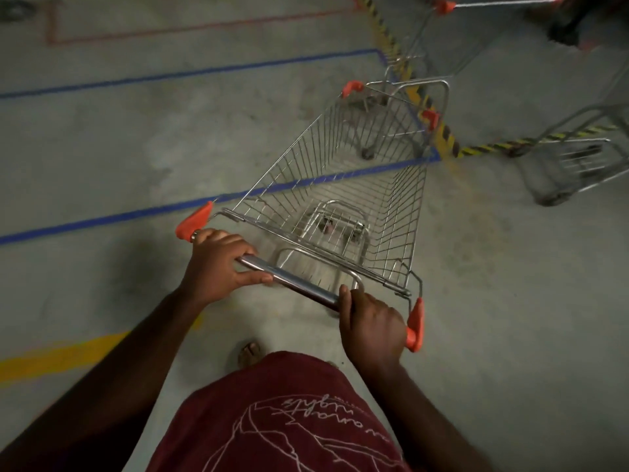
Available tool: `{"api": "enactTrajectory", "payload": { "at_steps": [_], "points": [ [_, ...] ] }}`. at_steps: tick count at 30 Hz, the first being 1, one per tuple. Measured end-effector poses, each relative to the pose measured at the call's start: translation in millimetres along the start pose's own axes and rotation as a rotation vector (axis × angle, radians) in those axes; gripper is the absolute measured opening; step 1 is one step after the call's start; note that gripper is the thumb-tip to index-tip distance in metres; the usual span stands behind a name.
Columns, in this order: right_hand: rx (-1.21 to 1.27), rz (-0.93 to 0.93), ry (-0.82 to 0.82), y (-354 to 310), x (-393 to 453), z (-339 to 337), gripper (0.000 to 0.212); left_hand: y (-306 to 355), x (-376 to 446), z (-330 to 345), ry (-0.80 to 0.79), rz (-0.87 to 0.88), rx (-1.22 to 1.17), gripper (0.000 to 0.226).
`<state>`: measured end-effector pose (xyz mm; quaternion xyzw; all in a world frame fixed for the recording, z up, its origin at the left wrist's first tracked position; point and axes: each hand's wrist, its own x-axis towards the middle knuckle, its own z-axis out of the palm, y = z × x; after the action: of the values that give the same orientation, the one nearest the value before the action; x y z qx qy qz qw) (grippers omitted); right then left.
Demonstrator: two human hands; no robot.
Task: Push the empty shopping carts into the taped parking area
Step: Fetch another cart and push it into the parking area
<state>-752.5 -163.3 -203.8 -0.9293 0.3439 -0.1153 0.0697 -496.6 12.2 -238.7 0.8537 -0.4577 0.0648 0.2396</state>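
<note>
An empty wire shopping cart [343, 185] with orange corner caps stands right in front of me, angled up and to the right. My left hand [218, 264] grips the left end of its chrome handle bar [292, 281]. My right hand [372, 330] grips the right end, beside an orange cap. The cart's basket lies over a blue tape line [112, 218] that runs across the concrete floor. A second blue tape line [190, 73] runs farther off, and the two meet a side line at the right.
Black-and-yellow hazard tape [446, 134] crosses the floor beyond the cart's nose. Two other carts stand at the right [571, 158] and top right [452, 15]. Red tape [190, 28] marks a box at the top. A yellow line [58, 359] is at lower left.
</note>
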Motion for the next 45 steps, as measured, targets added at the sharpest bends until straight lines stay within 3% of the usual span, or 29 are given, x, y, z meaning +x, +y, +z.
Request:
{"api": "enactTrajectory", "payload": {
  "at_steps": [6,20,29,37,45],
  "points": [
    [-0.090,-0.010,-0.202,-42,32,11,0.062,-41,-12,-16,0.044,-0.099,0.020,0.060],
    [-0.056,-0.072,-0.051,-131,100,66,0.055,-145,-1,-39,0.154,-0.186,0.076,0.060],
    [0.007,-0.228,0.096,-106,198,90,0.056,-145,58,-12,0.258,-0.239,0.115,0.061],
    [0.053,-0.373,0.229,-68,339,113,0.049,-147,166,32,0.280,-0.288,0.224,0.061],
    [0.086,-0.577,0.071,-17,506,116,0.063,-135,309,66,0.271,-0.388,0.191,0.062]
  ]
}}
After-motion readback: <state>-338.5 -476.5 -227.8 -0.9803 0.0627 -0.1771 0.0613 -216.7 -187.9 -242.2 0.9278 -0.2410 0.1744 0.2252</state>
